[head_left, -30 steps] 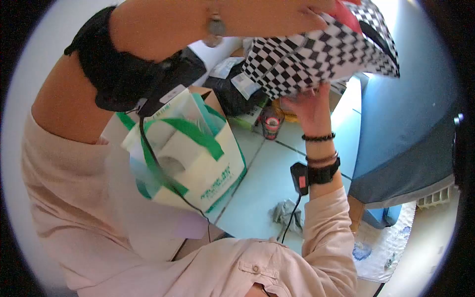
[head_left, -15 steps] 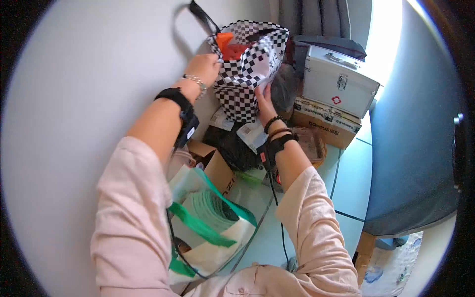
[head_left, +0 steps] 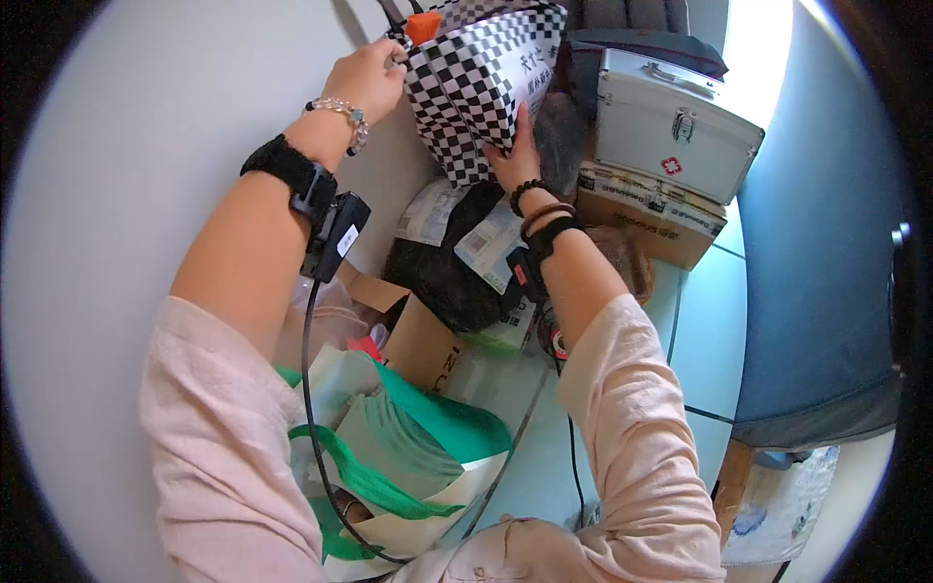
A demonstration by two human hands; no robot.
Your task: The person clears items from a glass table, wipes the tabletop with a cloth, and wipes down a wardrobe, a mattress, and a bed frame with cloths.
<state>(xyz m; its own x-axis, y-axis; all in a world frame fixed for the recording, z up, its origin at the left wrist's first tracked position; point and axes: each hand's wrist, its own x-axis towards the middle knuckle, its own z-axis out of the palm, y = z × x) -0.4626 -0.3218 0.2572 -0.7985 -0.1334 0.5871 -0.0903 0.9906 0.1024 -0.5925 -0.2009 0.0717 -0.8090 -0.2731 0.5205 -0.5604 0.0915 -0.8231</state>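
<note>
Checkered tote bag [head_left: 457, 102] hangs at our twelve o'clock, held in both hands. Our left hand [head_left: 367, 83], at eleven, is closed on its upper edge; our right hand [head_left: 518, 160], toward half past twelve, cups the lower corner, thumb along the printed face. An orange item [head_left: 424, 27] shows in its mouth (anything deeper we cannot make out). Just below sits a black parcel [head_left: 437, 272] bearing white labels; whether the bag touches it, we cannot tell.

At seven o'clock we see a green-handled bag [head_left: 476, 428] standing open, with something pale and ridged inside. Beyond it, toward half past seven, an open cardboard box [head_left: 425, 348] has its flap raised, its contents mostly hidden from us. At two o'clock a silver case [head_left: 637, 121] with a red emblem sits latched on a taped carton [head_left: 646, 223], so neither shows us its inside.
</note>
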